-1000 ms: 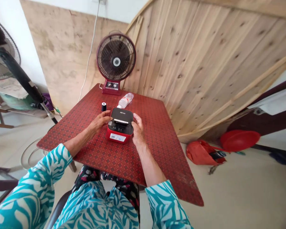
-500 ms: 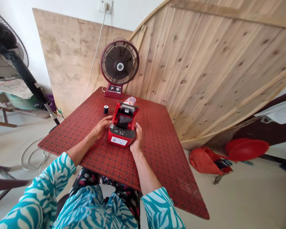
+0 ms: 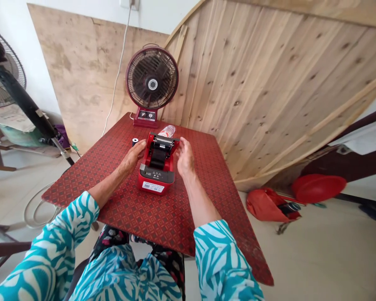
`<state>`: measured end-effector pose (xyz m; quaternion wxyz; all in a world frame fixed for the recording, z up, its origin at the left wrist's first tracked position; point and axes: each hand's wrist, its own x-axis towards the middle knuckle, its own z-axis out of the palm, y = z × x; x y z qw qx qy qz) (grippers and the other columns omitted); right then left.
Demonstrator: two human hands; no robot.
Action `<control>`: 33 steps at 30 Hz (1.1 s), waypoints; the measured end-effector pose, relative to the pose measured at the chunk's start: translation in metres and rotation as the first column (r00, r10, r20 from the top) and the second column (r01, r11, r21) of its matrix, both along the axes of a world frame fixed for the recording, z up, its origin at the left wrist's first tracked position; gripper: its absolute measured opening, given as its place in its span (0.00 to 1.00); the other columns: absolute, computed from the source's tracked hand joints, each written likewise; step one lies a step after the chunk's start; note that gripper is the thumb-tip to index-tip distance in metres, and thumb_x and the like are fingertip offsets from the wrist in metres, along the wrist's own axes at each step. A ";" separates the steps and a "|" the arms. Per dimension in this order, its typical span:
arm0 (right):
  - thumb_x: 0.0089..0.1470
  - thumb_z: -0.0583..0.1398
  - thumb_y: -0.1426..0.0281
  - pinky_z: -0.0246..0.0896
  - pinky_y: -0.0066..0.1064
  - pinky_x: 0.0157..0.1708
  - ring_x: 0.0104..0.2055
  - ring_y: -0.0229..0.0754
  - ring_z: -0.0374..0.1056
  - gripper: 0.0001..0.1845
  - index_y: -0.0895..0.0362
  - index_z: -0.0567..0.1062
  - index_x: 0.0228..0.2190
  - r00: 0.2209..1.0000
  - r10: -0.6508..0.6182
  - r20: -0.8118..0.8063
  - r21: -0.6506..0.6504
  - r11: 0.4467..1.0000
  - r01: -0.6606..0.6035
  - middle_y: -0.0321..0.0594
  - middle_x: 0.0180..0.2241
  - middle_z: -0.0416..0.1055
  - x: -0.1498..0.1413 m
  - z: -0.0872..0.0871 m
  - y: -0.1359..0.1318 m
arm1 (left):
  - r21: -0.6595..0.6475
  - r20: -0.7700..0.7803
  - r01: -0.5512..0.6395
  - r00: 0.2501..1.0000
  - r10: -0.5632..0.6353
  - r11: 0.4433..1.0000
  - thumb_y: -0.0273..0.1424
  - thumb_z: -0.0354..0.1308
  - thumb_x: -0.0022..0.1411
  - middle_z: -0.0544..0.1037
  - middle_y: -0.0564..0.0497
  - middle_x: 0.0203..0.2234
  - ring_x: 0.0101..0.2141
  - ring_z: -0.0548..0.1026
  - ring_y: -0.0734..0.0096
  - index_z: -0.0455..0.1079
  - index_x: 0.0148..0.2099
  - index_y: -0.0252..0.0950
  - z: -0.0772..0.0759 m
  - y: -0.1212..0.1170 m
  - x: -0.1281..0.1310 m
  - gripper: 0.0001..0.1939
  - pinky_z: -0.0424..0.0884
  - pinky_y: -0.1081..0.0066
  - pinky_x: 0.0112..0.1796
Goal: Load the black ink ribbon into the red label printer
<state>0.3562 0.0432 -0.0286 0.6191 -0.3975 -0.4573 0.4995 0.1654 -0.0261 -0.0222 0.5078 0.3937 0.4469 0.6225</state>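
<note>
A red and black receipt printer point(image 3: 156, 175) stands on the table with its lid raised and its inner bay showing. My left hand point(image 3: 134, 156) is at the printer's left side, fingers stretched toward the lid's hinge end; whether the fingertips touch it I cannot tell. On the other side, my right hand point(image 3: 184, 158) is raised beside the lid, its fingers extended and curving slightly. Neither hand grips anything. A small paper roll with a dark outside point(image 3: 135, 141) stands just beyond my left fingertips, partly hidden. Behind the printer lies a clear plastic bottle point(image 3: 168, 131).
The table point(image 3: 203, 196) has a red patterned top. A maroon desk fan point(image 3: 152, 85) stands at its far end, before a leaning plank panel point(image 3: 253, 83). A standing fan point(image 3: 25, 100) is at left. On the floor at right are a red bag point(image 3: 265, 205) and a red basin point(image 3: 318, 188).
My right hand has left the printer's lower right side and moved up beside the lid. My left hand has slid forward along the left side. The printer sits more squarely toward me.
</note>
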 end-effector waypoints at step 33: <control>0.57 0.57 0.58 0.58 0.48 0.66 0.57 0.44 0.69 0.14 0.46 0.78 0.41 0.993 0.019 0.113 0.278 0.959 -0.050 0.34 0.48 0.78 -0.011 0.010 0.016 | -0.200 -0.503 0.055 0.851 -0.151 0.978 0.32 0.66 0.54 0.79 0.47 0.23 0.22 0.70 0.69 0.82 0.33 0.37 0.053 0.009 -0.004 0.05 0.65 0.68 0.26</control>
